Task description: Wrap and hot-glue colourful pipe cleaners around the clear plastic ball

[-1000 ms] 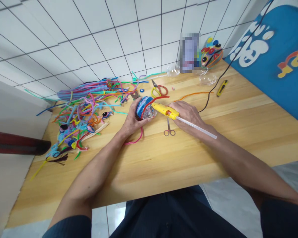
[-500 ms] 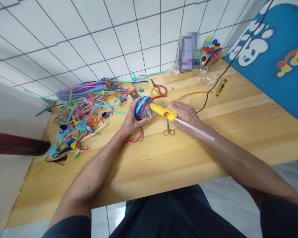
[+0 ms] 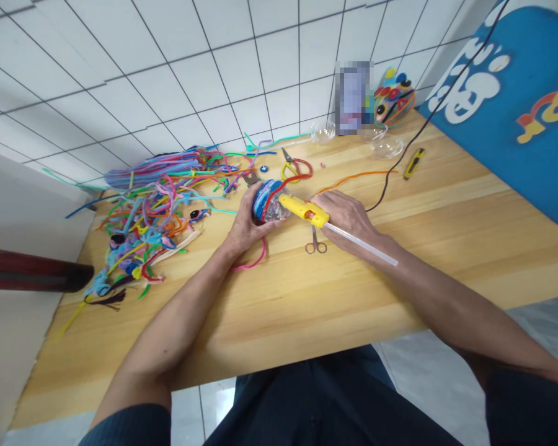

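Observation:
My left hand [image 3: 246, 226] is wrapped around a clear ball [image 3: 274, 209] whose left part is wound with blue, pink and other pipe cleaners. A red pipe cleaner [image 3: 292, 179] lies along the ball and its free end sticks out to the right. Gripped in my right hand [image 3: 344, 214] is a yellow hot glue gun [image 3: 304, 209], its nozzle at the ball's right side near the red strand. Whether the nozzle touches is too small to tell. A clear glue stick [image 3: 365, 243] juts from the gun's back, over my wrist. Small scissors [image 3: 315, 244] lie beneath the gun.
Many loose pipe cleaners [image 3: 144, 210] heap at the left. Behind the ball lie pliers [image 3: 250, 178] and red-yellow scissors [image 3: 297, 168]. Clear half-shells [image 3: 387, 147], a decorated ball [image 3: 393, 99] and a yellow cutter [image 3: 414, 164] sit at the right. A dark cord [image 3: 423, 127] crosses there.
The glue gun has shifted very slightly left and down, with its glue stick. My left hand holds the ball in nearly the same place.

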A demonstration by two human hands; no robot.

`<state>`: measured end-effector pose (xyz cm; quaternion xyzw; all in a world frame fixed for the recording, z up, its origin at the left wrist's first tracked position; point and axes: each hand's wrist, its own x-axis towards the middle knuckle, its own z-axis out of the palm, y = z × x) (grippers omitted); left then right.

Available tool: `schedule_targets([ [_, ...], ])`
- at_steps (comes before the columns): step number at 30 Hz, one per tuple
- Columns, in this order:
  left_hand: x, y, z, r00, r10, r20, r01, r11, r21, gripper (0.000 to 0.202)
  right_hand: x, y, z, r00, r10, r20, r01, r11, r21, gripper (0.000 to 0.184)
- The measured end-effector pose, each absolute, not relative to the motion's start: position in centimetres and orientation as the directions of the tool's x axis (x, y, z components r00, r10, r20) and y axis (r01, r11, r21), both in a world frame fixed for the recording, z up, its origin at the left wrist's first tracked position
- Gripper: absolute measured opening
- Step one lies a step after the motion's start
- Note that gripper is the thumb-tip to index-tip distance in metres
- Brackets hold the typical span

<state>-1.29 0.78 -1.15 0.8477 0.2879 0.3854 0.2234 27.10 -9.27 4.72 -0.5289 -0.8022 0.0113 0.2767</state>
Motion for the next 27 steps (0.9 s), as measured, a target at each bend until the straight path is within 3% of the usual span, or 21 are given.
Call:
schedule_targets([
  [27,-1.23,0.84,-1.35,0.53,0.656,0.537,0.31,-0.74,0.597,0.101,27.0,-9.62,5.16,-0.262,0.87,0.417,0.848,0.414,-0.331,0.019],
])
